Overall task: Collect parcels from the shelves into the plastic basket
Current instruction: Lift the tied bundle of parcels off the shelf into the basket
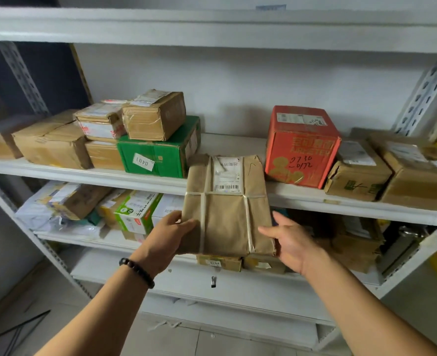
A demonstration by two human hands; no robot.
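A flat parcel wrapped in brown paper (pixel 225 214), tied with pale straps and bearing a white barcode label, hangs in front of the middle shelf (pixel 84 173). My left hand (pixel 171 235) grips its lower left edge, thumb on top. My right hand (pixel 289 237) holds its lower right corner, fingers under it. A bead bracelet circles my left wrist. No plastic basket is in view.
The white metal rack carries a green box (pixel 158 152), several brown cartons (pixel 53 142) at left, a red box (pixel 302 147) and more cartons (pixel 358 173) at right. The lower shelf holds mixed packets (pixel 135 211). Grey floor lies below.
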